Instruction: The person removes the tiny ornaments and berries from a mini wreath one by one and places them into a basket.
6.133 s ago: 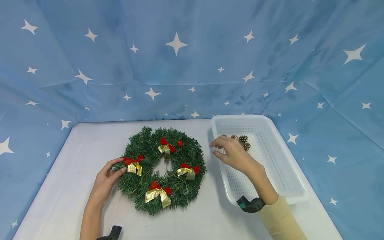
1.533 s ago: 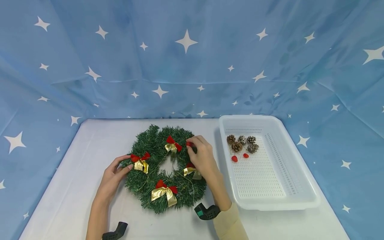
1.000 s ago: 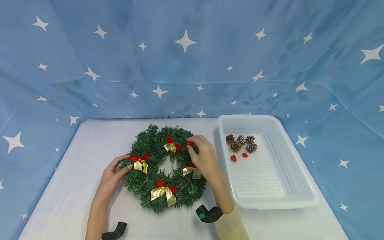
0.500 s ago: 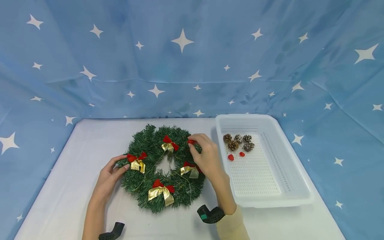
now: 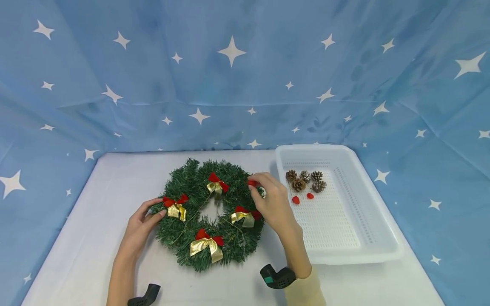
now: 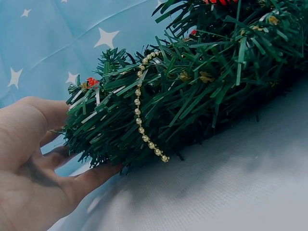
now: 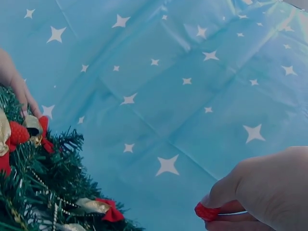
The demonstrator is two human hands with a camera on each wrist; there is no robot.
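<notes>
A green wreath [image 5: 180, 233] with several red-and-gold bows, one of them a lower bow [image 5: 206, 244], lies on the white table. My left hand [image 5: 139, 225] grips its left edge, fingers and thumb on either side of the greenery beside the left bow [image 5: 176, 208]. At the wreath's upper right, my right hand [image 5: 273, 202] pinches a red berry [image 7: 206, 211] between thumb and fingers. In the right wrist view that berry hangs apart from the greenery. A gold bead string [image 6: 138, 110] trails down the wreath's side in the left wrist view.
Right of the wreath stands a white plastic basket [image 5: 380, 250]. Inside lie several pine cones [image 5: 298, 184] and two red berries, one nearer the basket's left wall [image 5: 296, 200]. A blue star-printed cloth [image 5: 245, 85] hangs behind the table.
My right hand has come from the basket's left rim to the wreath, taken hold of the red berry there, and drawn it a little rightward. My left hand stays at the wreath's edge.
</notes>
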